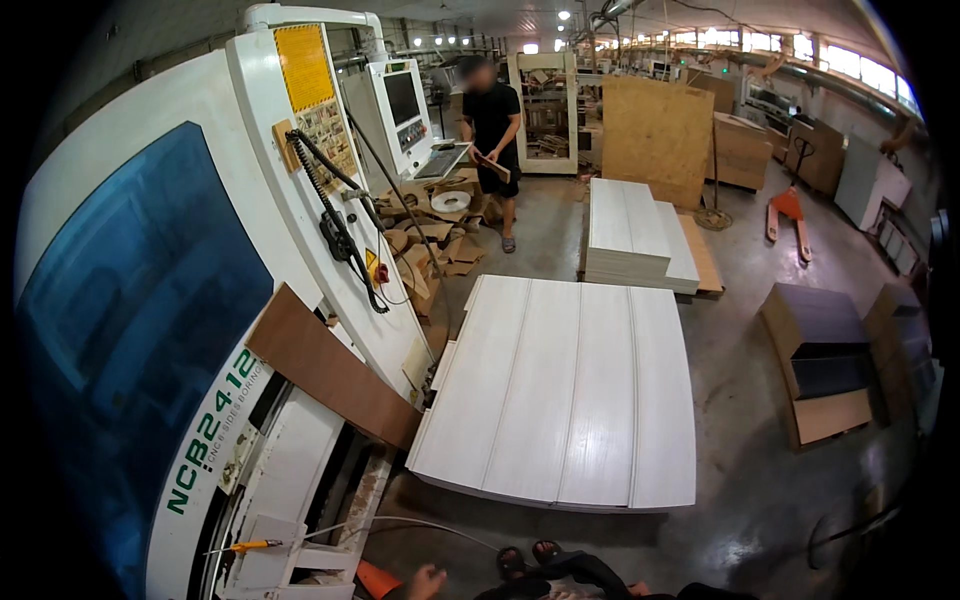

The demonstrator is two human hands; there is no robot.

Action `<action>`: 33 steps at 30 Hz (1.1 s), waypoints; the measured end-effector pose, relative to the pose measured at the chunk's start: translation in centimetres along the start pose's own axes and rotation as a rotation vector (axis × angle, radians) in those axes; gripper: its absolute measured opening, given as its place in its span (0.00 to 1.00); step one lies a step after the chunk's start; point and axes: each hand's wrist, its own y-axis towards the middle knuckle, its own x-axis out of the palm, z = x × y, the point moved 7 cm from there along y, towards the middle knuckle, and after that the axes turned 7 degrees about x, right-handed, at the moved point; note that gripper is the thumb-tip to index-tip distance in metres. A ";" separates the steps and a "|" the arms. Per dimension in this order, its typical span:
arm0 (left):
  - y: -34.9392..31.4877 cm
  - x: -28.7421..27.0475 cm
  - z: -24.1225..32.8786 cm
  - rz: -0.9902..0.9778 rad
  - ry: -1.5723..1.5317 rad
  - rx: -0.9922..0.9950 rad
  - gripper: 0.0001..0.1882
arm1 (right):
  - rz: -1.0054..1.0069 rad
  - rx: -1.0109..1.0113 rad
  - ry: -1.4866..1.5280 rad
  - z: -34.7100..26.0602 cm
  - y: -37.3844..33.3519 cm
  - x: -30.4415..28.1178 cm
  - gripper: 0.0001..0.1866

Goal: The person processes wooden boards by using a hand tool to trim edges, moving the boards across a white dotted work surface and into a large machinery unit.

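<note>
My left hand (428, 581) shows at the lower edge, left of my sandalled feet (527, 556). Its fingers are loosely bent and apart, and I see nothing held in them. My right hand does not show. Ahead lies a low, wide stack of white grooved panels (570, 390), which neither hand touches. A brown board (335, 365) leans slantwise across the front of the white machine (290, 200) on my left. An orange-handled tool (255, 546) rests on the machine's lower ledge, and an orange piece (377, 580) sits beside my left hand.
A thin hose (430, 522) crosses the floor between the machine and my feet. Beyond the panels, a person (492, 130) holds a small board near a control console (405, 115). More white panels (630, 230), an orange pallet jack (788, 215) and dark-topped stacks (825, 335) stand around.
</note>
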 end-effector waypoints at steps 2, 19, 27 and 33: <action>5.7 1.8 9.1 -0.001 0.076 0.182 0.45 | 0.020 0.000 0.130 1.9 0.1 -2.0 0.09; 2.5 -3.4 110.6 0.441 0.463 1.061 0.53 | 0.220 -0.244 0.971 5.4 -0.5 -16.8 0.14; 10.1 27.8 91.6 -0.102 0.161 1.211 0.38 | 0.275 0.049 1.105 26.4 -1.4 -14.7 0.06; 15.5 48.8 41.5 -0.691 0.746 0.369 0.52 | 0.347 -0.129 1.341 15.5 -4.3 -23.9 0.07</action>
